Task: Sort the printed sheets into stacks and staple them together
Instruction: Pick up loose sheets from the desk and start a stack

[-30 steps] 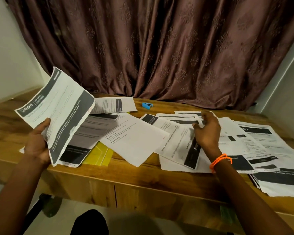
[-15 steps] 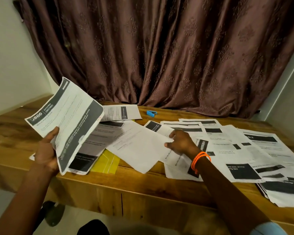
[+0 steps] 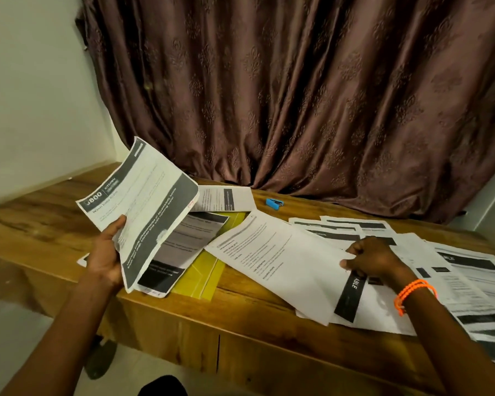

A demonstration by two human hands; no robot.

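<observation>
Dim, warm indoor light, soft shadows, wide-angle bending at the edges, slight blur throughout

both forearms are bare, with no sleeves showing. the left hand (image 3: 105,257) wears no ring or band. the right hand (image 3: 373,257) has 2 thin, bright orange cord bracelets (image 3: 415,294) looped side by side round the wrist, their strands twisted like fine rope.
</observation>
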